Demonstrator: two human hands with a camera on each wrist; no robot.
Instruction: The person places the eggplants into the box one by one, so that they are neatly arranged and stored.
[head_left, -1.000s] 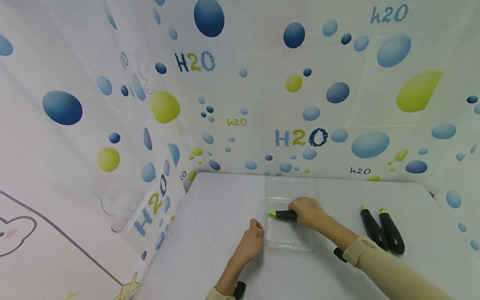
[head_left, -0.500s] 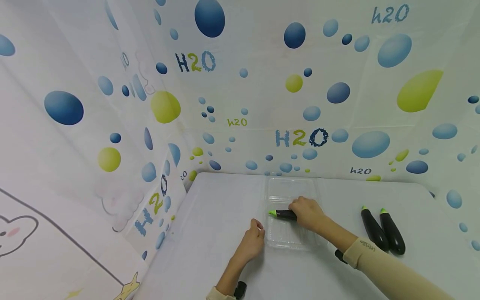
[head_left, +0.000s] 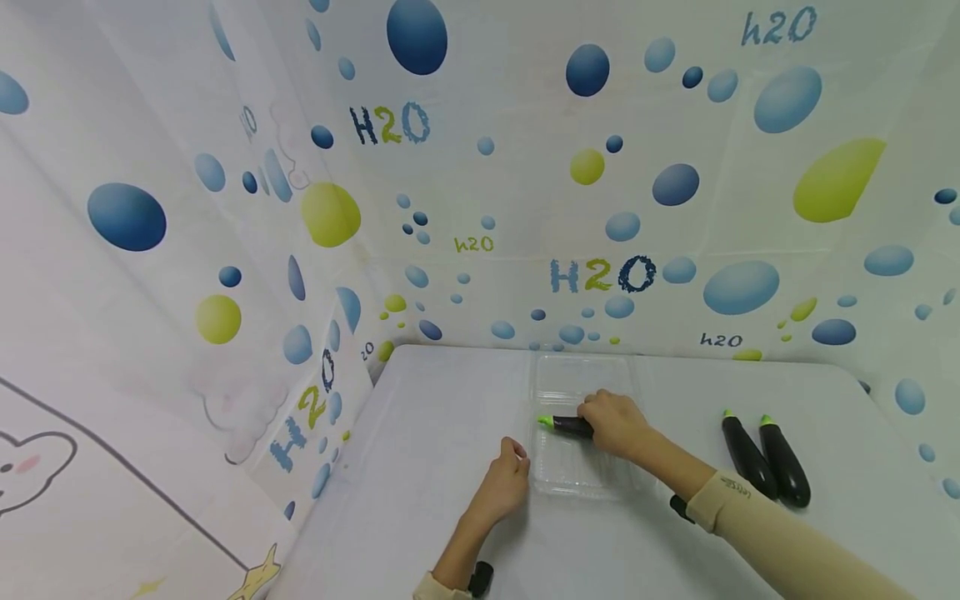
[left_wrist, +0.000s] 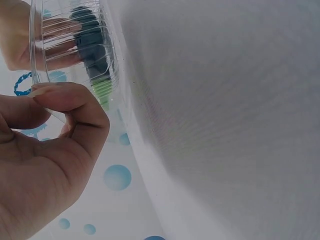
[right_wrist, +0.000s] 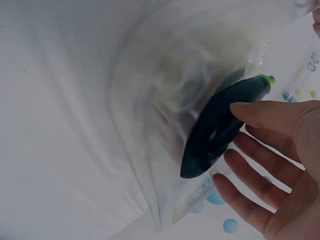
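Observation:
A clear plastic clamshell container (head_left: 573, 479) lies with its lid opened toward the back of the table. At its left rim, my left hand (head_left: 504, 479) pinches the edge between thumb and curled index finger. My right hand (head_left: 615, 425) holds a dark eggplant (head_left: 572, 427) crosswise over the container, its green stem end pointing left. In the right wrist view the thumb presses one side of the eggplant (right_wrist: 215, 127) while the fingertips meet the other. Through the clear wall in the left wrist view, the eggplant (left_wrist: 92, 47) shows close to the container's bottom.
Two more eggplants, one (head_left: 748, 458) beside the other (head_left: 783, 462), lie on the white table (head_left: 420, 433) at the right, near my right forearm. A patterned curtain (head_left: 517, 192) hangs right behind the table's back edge and along the left side.
The eggplant and my right hand have shifted very slightly toward the back. My left hand stays at the container's rim, and the other eggplants have not moved.

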